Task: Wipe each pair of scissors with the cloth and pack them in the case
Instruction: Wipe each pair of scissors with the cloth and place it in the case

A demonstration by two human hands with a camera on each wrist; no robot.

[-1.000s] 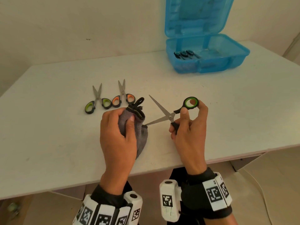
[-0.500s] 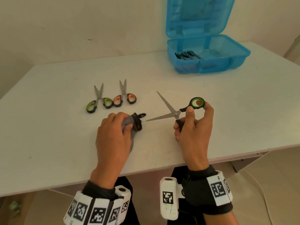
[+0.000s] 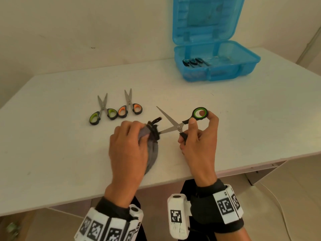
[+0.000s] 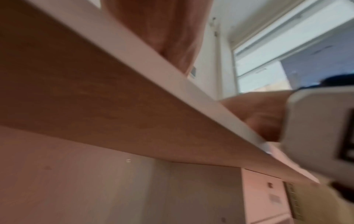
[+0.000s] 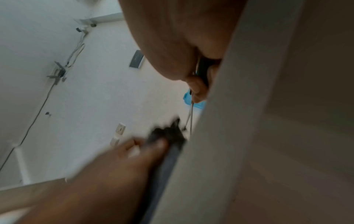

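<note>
A white bench [image 3: 243, 122] stands against a plain cream wall [image 3: 86, 28]. Seen from below in the left wrist view, its underside [image 4: 95, 98] is brown wood with a pale edge, and a bright window [image 4: 287, 57] fills the upper right. The right wrist view shows a white wall with a socket [image 5: 120, 128], a dark wall panel [image 5: 136, 61] and a cable [image 5: 38, 109] trailing down it. Beige floor [image 3: 286, 197] and a thin white cord [image 3: 278, 202] lie beneath the bench.
</note>
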